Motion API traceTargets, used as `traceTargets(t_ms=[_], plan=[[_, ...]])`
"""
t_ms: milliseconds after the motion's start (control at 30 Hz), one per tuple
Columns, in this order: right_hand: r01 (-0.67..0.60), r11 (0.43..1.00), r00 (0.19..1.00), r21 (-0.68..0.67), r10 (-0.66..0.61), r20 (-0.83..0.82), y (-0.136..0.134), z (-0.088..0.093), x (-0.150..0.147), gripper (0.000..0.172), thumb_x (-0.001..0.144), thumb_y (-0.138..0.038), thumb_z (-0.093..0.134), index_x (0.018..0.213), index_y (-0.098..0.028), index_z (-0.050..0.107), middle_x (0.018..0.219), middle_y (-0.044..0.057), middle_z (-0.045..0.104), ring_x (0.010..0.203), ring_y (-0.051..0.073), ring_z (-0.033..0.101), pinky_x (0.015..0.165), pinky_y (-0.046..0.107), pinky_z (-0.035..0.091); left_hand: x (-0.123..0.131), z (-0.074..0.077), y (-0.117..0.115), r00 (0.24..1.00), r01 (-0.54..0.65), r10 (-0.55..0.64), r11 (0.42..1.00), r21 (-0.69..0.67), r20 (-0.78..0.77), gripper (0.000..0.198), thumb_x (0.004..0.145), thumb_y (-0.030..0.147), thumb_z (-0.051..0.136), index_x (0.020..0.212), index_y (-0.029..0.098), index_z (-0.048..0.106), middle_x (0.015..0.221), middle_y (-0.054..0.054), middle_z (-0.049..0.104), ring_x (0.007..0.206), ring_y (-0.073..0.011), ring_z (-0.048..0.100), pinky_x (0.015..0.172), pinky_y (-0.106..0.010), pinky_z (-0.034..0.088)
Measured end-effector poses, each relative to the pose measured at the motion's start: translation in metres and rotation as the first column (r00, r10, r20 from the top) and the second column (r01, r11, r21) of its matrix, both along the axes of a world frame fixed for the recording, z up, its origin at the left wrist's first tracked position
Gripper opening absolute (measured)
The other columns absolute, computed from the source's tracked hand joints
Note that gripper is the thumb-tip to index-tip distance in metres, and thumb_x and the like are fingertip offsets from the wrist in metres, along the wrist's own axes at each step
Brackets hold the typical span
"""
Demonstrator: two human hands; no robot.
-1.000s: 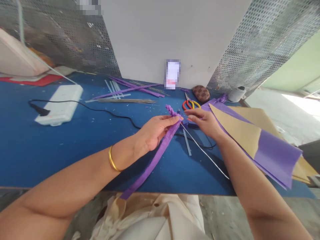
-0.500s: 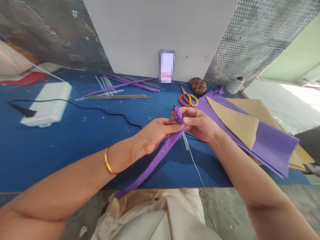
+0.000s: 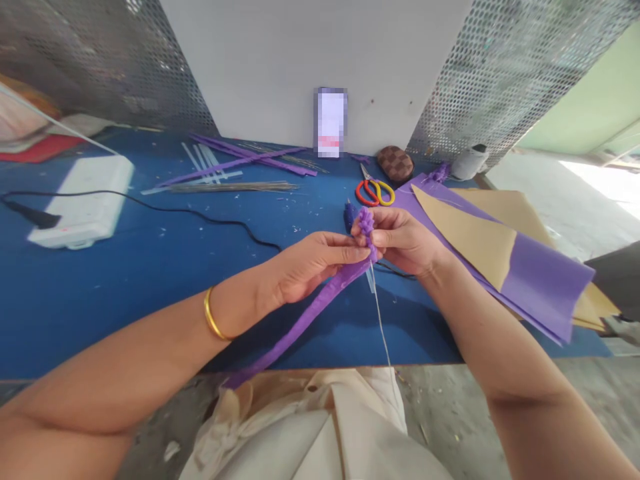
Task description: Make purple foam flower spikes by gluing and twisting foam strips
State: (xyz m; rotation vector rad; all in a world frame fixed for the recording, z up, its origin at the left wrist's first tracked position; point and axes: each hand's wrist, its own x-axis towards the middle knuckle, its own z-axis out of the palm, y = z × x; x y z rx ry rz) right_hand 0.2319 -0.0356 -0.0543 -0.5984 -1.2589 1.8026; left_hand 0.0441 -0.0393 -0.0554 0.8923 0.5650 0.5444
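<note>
Closer together than in the earlier frame, the left hand (image 3: 313, 267) and right hand (image 3: 405, 243) now meet around a twisted purple coil (image 3: 367, 230), which stands up between their fingertips. A blue worktable (image 3: 100, 313) spreads beneath them. Beyond the right hand lie layered purple and tan sheets (image 3: 530, 267), with red-and-yellow-handled scissors (image 3: 375, 192) ahead of it. Well past the left hand sit a white power bank (image 3: 83, 200), its black cable (image 3: 200, 217), and a bundle of thin sticks (image 3: 230, 187). The left hand is half closed, thumb and fingers pinching a purple strip (image 3: 320, 300) that trails from the coil toward the person's lap. The right hand curls more tightly, its thumb and fingers gripping the coil's side. A thin pale wire (image 3: 380, 327) hangs below the hands. The fingers hide the coil's base, so how it is fastened there is hard to tell, but a firm pinch at that point looks best for keeping each turn snug against the last.
</note>
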Motion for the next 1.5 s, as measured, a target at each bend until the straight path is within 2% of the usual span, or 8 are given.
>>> traceTargets(t_ms=[133, 367, 567, 867, 1133, 1333, 1400, 1500], plan=[[-0.008, 1.0, 1.0, 0.019, 0.008, -0.017, 0.001, 0.0, 0.002, 0.019, 0.073, -0.023, 0.081, 0.089, -0.014, 0.075, 0.073, 0.001, 0.069, 0.052, 0.004, 0.056, 0.05, 0.015, 0.047, -0.003, 0.001, 0.003, 0.999, 0.038, -0.038, 0.999, 0.012, -0.021, 0.012, 0.071, 0.024, 0.079, 0.081, 0.018, 0.079, 0.084, -0.003, 0.075, 0.08, -0.0128, 0.063, 0.083, -0.025, 0.046], [-0.027, 1.0, 1.0, 0.011, 0.028, -0.012, 0.0, -0.001, 0.002, 0.018, 0.075, -0.024, 0.08, 0.088, -0.014, 0.074, 0.074, 0.0, 0.068, 0.052, 0.003, 0.054, 0.052, 0.015, 0.046, -0.004, 0.004, 0.003, 0.987, -0.003, 0.025, 0.99, 0.141, -0.157, 0.011, 0.069, 0.024, 0.079, 0.08, 0.021, 0.08, 0.085, -0.003, 0.076, 0.088, -0.0148, 0.064, 0.09, -0.027, 0.044], [-0.037, 0.999, 0.993, 0.002, 0.036, 0.111, -0.003, 0.002, 0.002, 0.024, 0.07, -0.028, 0.083, 0.083, -0.012, 0.071, 0.069, 0.001, 0.067, 0.056, 0.007, 0.056, 0.054, 0.018, 0.044, -0.004, 0.005, 0.002, 0.974, 0.025, 0.024, 0.977, 0.213, -0.224, 0.011, 0.069, 0.026, 0.078, 0.078, 0.02, 0.079, 0.081, -0.002, 0.075, 0.077, -0.0133, 0.063, 0.079, -0.026, 0.045], [0.152, 0.98, 0.932, 0.129, -0.186, 0.31, -0.007, 0.009, -0.005, 0.025, 0.065, -0.023, 0.084, 0.072, -0.013, 0.062, 0.063, -0.003, 0.058, 0.056, 0.007, 0.05, 0.051, 0.02, 0.037, 0.0, 0.006, -0.001, 0.941, -0.074, 0.128, 0.981, 0.18, -0.312, 0.005, 0.066, 0.024, 0.076, 0.065, 0.019, 0.075, 0.065, 0.0, 0.07, 0.058, -0.0112, 0.058, 0.061, -0.024, 0.044], [0.367, 0.884, 0.809, 0.29, -0.458, 0.369, -0.01, 0.006, -0.017, 0.028, 0.064, -0.021, 0.081, 0.065, -0.016, 0.053, 0.057, -0.006, 0.05, 0.053, 0.006, 0.043, 0.05, 0.021, 0.034, 0.001, 0.0, 0.001, 0.942, -0.127, 0.172, 0.978, 0.167, -0.289, 0.007, 0.062, 0.023, 0.08, 0.068, 0.019, 0.077, 0.069, 0.0, 0.071, 0.062, -0.0099, 0.06, 0.067, -0.022, 0.046], [0.431, 0.852, 0.762, 0.296, -0.52, 0.387, -0.013, 0.002, -0.026, 0.027, 0.064, -0.017, 0.079, 0.066, -0.017, 0.051, 0.054, -0.008, 0.05, 0.05, 0.007, 0.045, 0.05, 0.021, 0.036, 0.003, -0.004, -0.003, 0.912, -0.212, 0.268, 0.956, 0.203, -0.312, 0.019, 0.059, 0.028, 0.084, 0.074, 0.019, 0.078, 0.074, -0.002, 0.075, 0.067, -0.0141, 0.065, 0.071, -0.026, 0.048], [0.439, 0.86, 0.779, 0.261, -0.509, 0.366, -0.013, 0.0, -0.026, 0.028, 0.064, -0.02, 0.081, 0.067, -0.016, 0.054, 0.055, -0.007, 0.051, 0.052, 0.007, 0.047, 0.05, 0.021, 0.038, 0.004, -0.004, -0.003, 0.9, -0.214, 0.275, 0.954, 0.208, -0.338, 0.02, 0.059, 0.029, 0.084, 0.075, 0.018, 0.078, 0.071, -0.003, 0.074, 0.066, -0.0151, 0.064, 0.068, -0.027, 0.048], [0.356, 0.921, 0.872, 0.157, -0.388, 0.298, -0.009, -0.001, -0.019, 0.024, 0.07, -0.029, 0.081, 0.073, -0.015, 0.062, 0.062, -0.004, 0.057, 0.056, 0.007, 0.05, 0.054, 0.021, 0.041, 0.004, -0.002, -0.003, 0.914, -0.21, 0.256, 0.962, 0.171, -0.316, 0.02, 0.06, 0.029, 0.084, 0.076, 0.018, 0.077, 0.074, -0.004, 0.074, 0.069, -0.016, 0.066, 0.069, -0.027, 0.049]])
